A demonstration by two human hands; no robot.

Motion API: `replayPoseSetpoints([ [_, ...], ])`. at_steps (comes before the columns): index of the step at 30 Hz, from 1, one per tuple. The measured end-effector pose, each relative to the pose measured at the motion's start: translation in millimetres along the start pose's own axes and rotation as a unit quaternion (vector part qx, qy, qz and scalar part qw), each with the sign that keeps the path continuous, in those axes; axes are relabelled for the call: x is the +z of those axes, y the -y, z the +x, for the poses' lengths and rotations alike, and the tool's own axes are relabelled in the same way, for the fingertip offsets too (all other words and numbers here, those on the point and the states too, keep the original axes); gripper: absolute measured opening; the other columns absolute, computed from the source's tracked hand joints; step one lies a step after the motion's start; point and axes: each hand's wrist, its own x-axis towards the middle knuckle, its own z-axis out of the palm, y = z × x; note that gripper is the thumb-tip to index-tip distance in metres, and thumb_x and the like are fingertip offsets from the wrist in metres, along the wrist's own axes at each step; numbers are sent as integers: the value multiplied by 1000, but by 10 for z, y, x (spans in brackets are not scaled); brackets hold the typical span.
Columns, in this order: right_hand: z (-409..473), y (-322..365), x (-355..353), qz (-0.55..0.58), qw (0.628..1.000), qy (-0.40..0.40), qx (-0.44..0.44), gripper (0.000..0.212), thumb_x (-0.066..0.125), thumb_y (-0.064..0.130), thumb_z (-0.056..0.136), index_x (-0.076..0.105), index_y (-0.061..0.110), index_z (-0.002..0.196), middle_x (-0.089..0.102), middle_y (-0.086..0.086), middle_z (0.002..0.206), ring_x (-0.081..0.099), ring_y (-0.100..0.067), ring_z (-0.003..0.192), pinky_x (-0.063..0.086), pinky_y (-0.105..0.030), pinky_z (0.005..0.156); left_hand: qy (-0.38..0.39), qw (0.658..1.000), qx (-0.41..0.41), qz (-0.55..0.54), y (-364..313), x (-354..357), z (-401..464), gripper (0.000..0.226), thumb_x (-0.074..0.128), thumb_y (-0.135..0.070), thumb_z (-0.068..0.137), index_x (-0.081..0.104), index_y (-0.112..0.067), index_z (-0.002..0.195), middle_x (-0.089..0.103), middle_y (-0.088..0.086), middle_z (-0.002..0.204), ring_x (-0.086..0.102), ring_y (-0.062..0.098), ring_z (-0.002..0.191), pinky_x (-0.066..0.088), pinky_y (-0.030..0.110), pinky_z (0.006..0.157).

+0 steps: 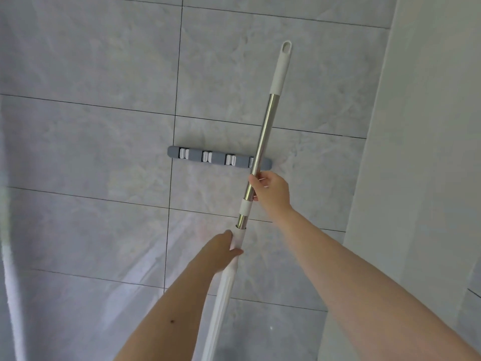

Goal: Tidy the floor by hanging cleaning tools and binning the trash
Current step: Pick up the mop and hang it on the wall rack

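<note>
Grey tiled wall (104,61) bears a holder rail (218,158); both hands, left hand (223,250) and right hand (272,190), grip the pole (263,136), seemingly across its rightmost clip; corner at right.

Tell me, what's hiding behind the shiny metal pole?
Behind the shiny steel mop pole sits the right end of the grey wall rack. Its fourth white clip peeks out, mostly covered. Grey marble wall tiles lie behind. Both hands grip the pole.

A wall (104,74) of large grey marbled tiles with thin dark joints fills the view; a plain pale panel (429,126) stands along the right, in soft, even light
</note>
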Motion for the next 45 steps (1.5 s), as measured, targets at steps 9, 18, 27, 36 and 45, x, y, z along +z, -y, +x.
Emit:
replayPoseSetpoints([
  [9,632,-148,17,-1,1000,-3,-14,19,65,25,87,65,6,88,65,-6,79,69,-34,83,56,-48,82,-104,984,15,-142,-168,0,686,23,65,-28,87,50,-12,81,55,1,76,51,18,73,39,25,66],
  [18,1274,-89,-96,-75,994,-6,-77,25,65,34,84,70,14,99,65,4,87,57,-9,79,42,-22,72,-134,985,38,-102,-284,10,1111,24,55,-28,94,48,-5,92,48,6,78,46,21,73,37,28,67],
  [27,1601,-17,37,-74,995,7,-69,33,62,30,87,70,-1,93,70,-11,84,59,-20,72,46,-28,70,-109,990,4,-91,-194,68,1357,23,56,-27,92,51,-5,95,49,6,80,48,23,74,38,28,67],
  [36,1707,-130,79,13,998,-2,-53,27,70,28,83,65,1,82,53,4,61,49,-9,57,40,-6,49,-99,989,23,-105,-158,66,1447,23,62,-22,88,45,-7,82,47,7,82,44,20,74,35,26,67],
  [45,1709,-142,143,45,997,-45,-53,31,75,22,79,67,-4,93,53,6,63,51,-7,58,48,-23,62,-138,980,-10,-140,-185,86,1468,28,73,-20,79,48,-8,85,52,5,84,49,20,73,38,22,59],
])
